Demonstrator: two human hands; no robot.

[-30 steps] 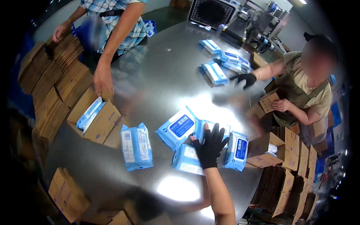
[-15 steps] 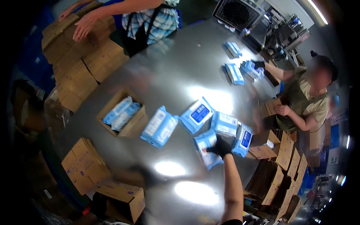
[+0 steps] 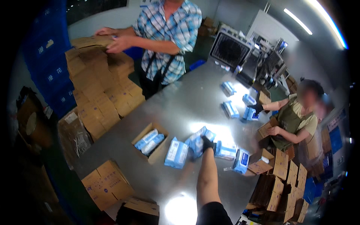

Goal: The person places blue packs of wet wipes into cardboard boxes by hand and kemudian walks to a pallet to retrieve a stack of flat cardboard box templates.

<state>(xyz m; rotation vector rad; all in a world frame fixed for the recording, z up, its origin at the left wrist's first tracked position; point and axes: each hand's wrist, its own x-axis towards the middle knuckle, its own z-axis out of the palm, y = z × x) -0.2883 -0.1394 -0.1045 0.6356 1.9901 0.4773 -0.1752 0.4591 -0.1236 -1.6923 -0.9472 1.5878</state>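
Note:
My right hand point(image 3: 207, 144), in a black glove, is closed on the near right side of a light-blue pack of wipes point(image 3: 195, 142) over the metal table. This pack seems to overlap another behind it; the hand partly hides both. A wipes pack point(image 3: 176, 153) lies flat just left of it. To the right lie a white-and-blue wipes pack point(image 3: 226, 150) and one with a dark-blue label point(image 3: 242, 160). An open carton point(image 3: 162, 148) on the left holds wipes packs point(image 3: 150, 141) side by side. My left hand cannot be made out; a dark shape shows by the carton at the lower edge.
Flattened cartons point(image 3: 107, 185) lie at the table's left edge, with another carton point(image 3: 142, 205) below. Carton stacks point(image 3: 288, 180) stand at right. Across the table, a co-worker's gloved hand point(image 3: 256, 108) is on a wipes pack. Another person stands by piled cardboard point(image 3: 97, 90).
My right hand has carried its wipes pack left and away from me, to the pack behind. The view has tilted up. The standing person's hands have come together over the cardboard.

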